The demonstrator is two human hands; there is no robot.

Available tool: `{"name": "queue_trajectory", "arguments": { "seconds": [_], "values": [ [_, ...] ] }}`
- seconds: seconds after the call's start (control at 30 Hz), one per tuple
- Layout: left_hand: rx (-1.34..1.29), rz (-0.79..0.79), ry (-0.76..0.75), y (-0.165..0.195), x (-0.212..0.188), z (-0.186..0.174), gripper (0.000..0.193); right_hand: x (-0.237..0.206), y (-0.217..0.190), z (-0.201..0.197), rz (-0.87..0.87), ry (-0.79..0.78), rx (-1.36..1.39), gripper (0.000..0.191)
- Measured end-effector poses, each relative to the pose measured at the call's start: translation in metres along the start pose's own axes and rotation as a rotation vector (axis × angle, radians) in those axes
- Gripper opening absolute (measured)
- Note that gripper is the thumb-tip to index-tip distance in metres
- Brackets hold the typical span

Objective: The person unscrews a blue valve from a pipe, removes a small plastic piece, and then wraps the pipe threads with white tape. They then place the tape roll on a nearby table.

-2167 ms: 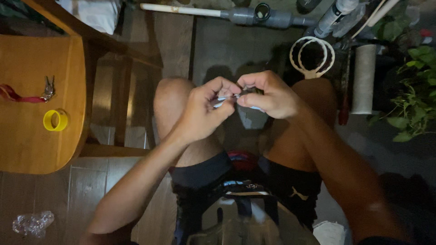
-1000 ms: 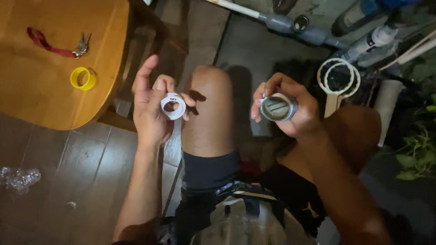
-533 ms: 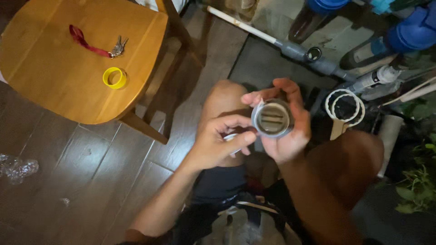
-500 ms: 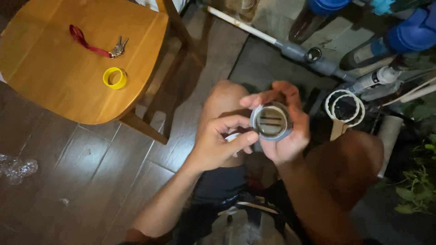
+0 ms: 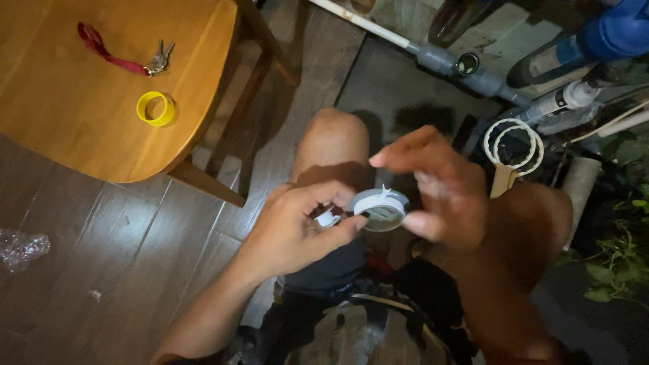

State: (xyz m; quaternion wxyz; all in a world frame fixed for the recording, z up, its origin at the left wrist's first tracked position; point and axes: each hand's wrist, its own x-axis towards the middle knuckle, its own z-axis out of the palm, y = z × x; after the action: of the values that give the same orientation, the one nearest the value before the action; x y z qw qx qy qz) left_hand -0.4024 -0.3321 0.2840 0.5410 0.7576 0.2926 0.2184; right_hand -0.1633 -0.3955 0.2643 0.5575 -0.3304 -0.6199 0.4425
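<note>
White tape wraps the rim of a short round fitting held above the person's lap, between the two bare knees. A small loose tab of the tape sticks up from its top edge. The right hand cups the fitting from the far side, its fingers curled loosely over and around it, index finger stretched out to the left above the rim; the hand is blurred, so the exact contact of each finger cannot be told. The left hand comes in from the lower left, its thumb pressed against the near edge of the fitting, and its other fingers are closed around a small white tape roll tucked just beside the fitting.

Up on the left stands a round wooden worktop. On it lie a yellow ring and, well apart toward the top, keys on a red strap. Dark floorboards lie under the worktop, with a crumpled bit of clear plastic at the left edge. Past the knees, a grey pipe runs across the ground, a white ring-shaped wrench lies near the right knee, and green leaves show at the right.
</note>
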Motion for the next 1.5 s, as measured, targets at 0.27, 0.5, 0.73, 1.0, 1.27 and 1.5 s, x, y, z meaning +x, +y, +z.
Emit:
{"name": "queue_trajectory", "arguments": {
  "seconds": [0.27,0.5,0.73,1.0,1.27,1.5],
  "values": [
    [0.086,-0.009,-0.024,0.006,0.005,-0.002,0.016,0.017,-0.017,-0.009,-0.142,-0.275,-0.702,0.031],
    [-0.16,-0.018,-0.037,-0.009,0.009,0.003,0.013,0.0,-0.018,-0.018,-0.243,-0.028,-0.65,0.033],
    [-0.079,-0.011,0.036,-0.009,0.018,0.007,0.015,0.002,-0.009,-0.008,-0.379,0.032,-0.667,0.037],
    [-0.098,-0.101,0.148,-0.018,0.01,-0.006,0.015,0.027,-0.005,0.001,-0.259,-0.124,-1.03,0.064],
    [-0.414,-0.069,0.643,-0.095,-0.018,-0.06,0.027,0.142,0.088,0.017,-0.316,-0.261,-0.89,0.061],
    [-1.027,0.106,0.802,-0.171,-0.055,-0.094,0.032,0.251,0.23,0.057,-0.228,-0.265,-0.978,0.057]
  ]
}}
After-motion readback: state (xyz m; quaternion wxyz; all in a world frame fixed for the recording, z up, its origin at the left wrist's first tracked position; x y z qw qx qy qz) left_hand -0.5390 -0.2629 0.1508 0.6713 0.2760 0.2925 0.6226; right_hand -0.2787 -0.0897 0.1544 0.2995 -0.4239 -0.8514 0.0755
